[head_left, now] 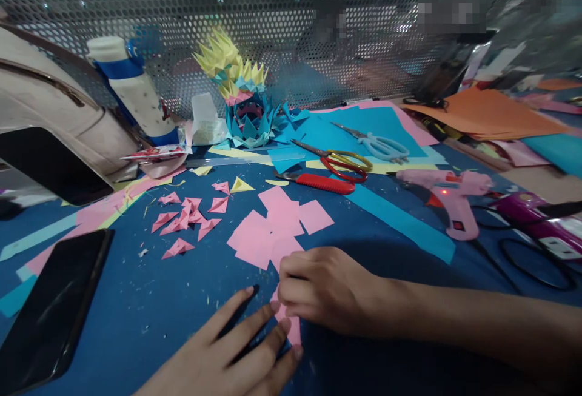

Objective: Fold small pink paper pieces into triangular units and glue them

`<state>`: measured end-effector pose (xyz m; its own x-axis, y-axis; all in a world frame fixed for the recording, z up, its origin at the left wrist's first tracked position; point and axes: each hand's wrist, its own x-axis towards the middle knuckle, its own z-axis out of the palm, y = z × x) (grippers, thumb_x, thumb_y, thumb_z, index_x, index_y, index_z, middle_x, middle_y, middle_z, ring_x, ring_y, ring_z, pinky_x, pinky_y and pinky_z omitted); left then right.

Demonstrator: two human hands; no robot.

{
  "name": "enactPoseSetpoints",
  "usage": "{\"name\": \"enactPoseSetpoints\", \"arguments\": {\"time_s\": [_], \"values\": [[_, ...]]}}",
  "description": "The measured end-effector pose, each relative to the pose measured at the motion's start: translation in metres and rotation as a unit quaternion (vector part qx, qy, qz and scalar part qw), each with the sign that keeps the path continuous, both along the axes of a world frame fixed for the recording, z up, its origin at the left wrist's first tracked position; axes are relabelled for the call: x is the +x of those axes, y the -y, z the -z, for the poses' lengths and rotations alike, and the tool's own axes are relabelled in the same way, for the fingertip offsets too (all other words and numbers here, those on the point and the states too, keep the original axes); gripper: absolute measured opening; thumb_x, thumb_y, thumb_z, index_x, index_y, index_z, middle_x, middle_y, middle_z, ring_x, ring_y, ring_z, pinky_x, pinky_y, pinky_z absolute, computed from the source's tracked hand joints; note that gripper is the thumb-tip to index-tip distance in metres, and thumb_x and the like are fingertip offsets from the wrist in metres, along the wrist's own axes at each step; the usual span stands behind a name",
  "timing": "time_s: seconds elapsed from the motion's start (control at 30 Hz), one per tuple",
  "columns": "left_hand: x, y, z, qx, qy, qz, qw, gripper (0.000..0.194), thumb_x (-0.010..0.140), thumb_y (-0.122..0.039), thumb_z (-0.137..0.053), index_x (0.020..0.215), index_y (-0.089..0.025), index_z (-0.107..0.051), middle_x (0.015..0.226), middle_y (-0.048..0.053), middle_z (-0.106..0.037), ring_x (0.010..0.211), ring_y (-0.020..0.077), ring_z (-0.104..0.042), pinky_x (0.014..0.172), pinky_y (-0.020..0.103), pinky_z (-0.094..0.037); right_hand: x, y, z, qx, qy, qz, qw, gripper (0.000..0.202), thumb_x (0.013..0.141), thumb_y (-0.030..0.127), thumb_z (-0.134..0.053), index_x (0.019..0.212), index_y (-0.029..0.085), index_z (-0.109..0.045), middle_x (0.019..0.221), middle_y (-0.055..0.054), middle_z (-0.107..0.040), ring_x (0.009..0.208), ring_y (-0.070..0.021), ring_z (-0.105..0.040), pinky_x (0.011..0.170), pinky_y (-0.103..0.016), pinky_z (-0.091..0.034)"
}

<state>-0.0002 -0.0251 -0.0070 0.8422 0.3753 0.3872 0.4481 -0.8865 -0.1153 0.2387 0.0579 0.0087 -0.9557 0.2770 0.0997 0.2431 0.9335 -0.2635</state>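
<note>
A piece of pink paper (293,330) lies on the blue table under my hands. My left hand (236,347) is open and flat, its fingers spread, with fingertips on the paper's left edge. From the right, my right hand (331,290) reaches in with curled fingers closed on the same paper, hiding part of it. Just beyond are several loose pink paper squares (254,238), overlapping in a pile. Left of them, small folded pink paper triangles (182,217) sit in a loose group beside a yellow folded piece (240,185).
A red-handled cutter (325,183), two pairs of scissors (348,162) and a pink glue gun (454,193) with a lit red light lie beyond. At the back stands a folded-paper model (248,111). Phones (59,305), a bottle (136,93) and a purple power strip (541,220) flank the work area.
</note>
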Motion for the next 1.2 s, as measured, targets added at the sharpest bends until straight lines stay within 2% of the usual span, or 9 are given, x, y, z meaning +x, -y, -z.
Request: {"name": "enactPoseSetpoints", "arguments": {"time_s": [0.13, 0.27, 0.4, 0.7, 0.93, 1.07, 1.2], "values": [[-0.0007, 0.0003, -0.0012, 0.002, -0.010, 0.005, 1.000, 0.031, 0.110, -0.033, -0.044, 0.128, -0.027, -0.069, 0.121, -0.004, -0.069, 0.119, 0.0210, -0.059, 0.128, 0.051, -0.002, 0.0028, -0.0046, -0.0027, -0.074, -0.013, -0.006, 0.997, 0.025, 0.107, 0.024, -0.041, 0.094, 0.017, -0.060, 0.091, -0.004, -0.061, 0.080, -0.0158, -0.054, 0.066, -0.027, -0.040], [0.0004, 0.0012, -0.0014, -0.005, -0.018, 0.009, 1.000, 0.030, 0.109, -0.036, -0.048, 0.129, -0.027, -0.068, 0.124, -0.004, -0.067, 0.122, 0.0205, -0.058, 0.128, 0.050, -0.003, 0.0035, -0.0048, -0.0027, -0.140, -0.048, 0.026, 0.989, 0.017, 0.105, 0.022, -0.047, 0.095, 0.016, -0.060, 0.087, -0.001, -0.060, 0.079, -0.0144, -0.054, 0.068, -0.025, -0.039], [0.0010, 0.0007, 0.0004, -0.003, -0.014, 0.007, 1.000, 0.029, 0.109, -0.033, -0.049, 0.129, -0.027, -0.068, 0.122, -0.005, -0.068, 0.121, 0.0207, -0.058, 0.128, 0.050, -0.003, 0.0022, -0.0005, 0.0009, -0.129, -0.057, 0.048, 0.989, 0.020, 0.105, 0.023, -0.047, 0.093, 0.016, -0.060, 0.085, -0.001, -0.060, 0.076, -0.0145, -0.053, 0.066, -0.026, -0.038], [-0.0001, 0.0008, -0.0024, -0.002, -0.013, 0.004, 1.000, 0.029, 0.108, -0.028, -0.048, 0.129, -0.027, -0.069, 0.122, -0.006, -0.068, 0.121, 0.0210, -0.057, 0.128, 0.050, -0.002, 0.0020, 0.0018, 0.0004, -0.101, -0.028, 0.048, 0.993, 0.023, 0.105, 0.023, -0.041, 0.095, 0.016, -0.059, 0.087, -0.003, -0.061, 0.077, -0.0163, -0.053, 0.067, -0.027, -0.038], [0.0012, -0.0004, -0.0013, 0.010, -0.021, 0.006, 1.000, 0.031, 0.108, -0.026, -0.045, 0.126, -0.030, -0.070, 0.137, -0.009, -0.062, 0.120, 0.0206, -0.057, 0.128, 0.050, 0.000, 0.0028, 0.0021, -0.0003, -0.120, -0.050, 0.053, 0.990, 0.018, 0.105, 0.022, -0.045, 0.096, 0.015, -0.059, 0.088, -0.003, -0.060, 0.077, -0.0154, -0.053, 0.067, -0.026, -0.039], [-0.0001, -0.0005, -0.0009, 0.010, -0.028, 0.006, 1.000, 0.029, 0.109, -0.031, -0.046, 0.128, -0.029, -0.068, 0.133, -0.006, -0.066, 0.119, 0.0198, -0.060, 0.127, 0.051, 0.000, 0.0047, 0.0001, 0.0037, -0.143, -0.081, 0.054, 0.985, 0.012, 0.104, 0.021, -0.047, 0.102, 0.016, -0.059, 0.090, -0.002, -0.061, 0.080, -0.0145, -0.055, 0.069, -0.025, -0.042], [-0.0013, -0.0001, 0.0001, -0.002, -0.037, 0.005, 0.999, 0.035, 0.113, -0.029, -0.036, 0.133, -0.029, -0.065, 0.138, -0.003, -0.064, 0.124, 0.0190, -0.060, 0.127, 0.050, -0.002, 0.0058, -0.0016, 0.0060, -0.158, -0.099, 0.058, 0.981, 0.013, 0.104, 0.020, -0.049, 0.100, 0.017, -0.061, 0.088, -0.001, -0.061, 0.079, -0.0134, -0.055, 0.067, -0.024, -0.042]]}}
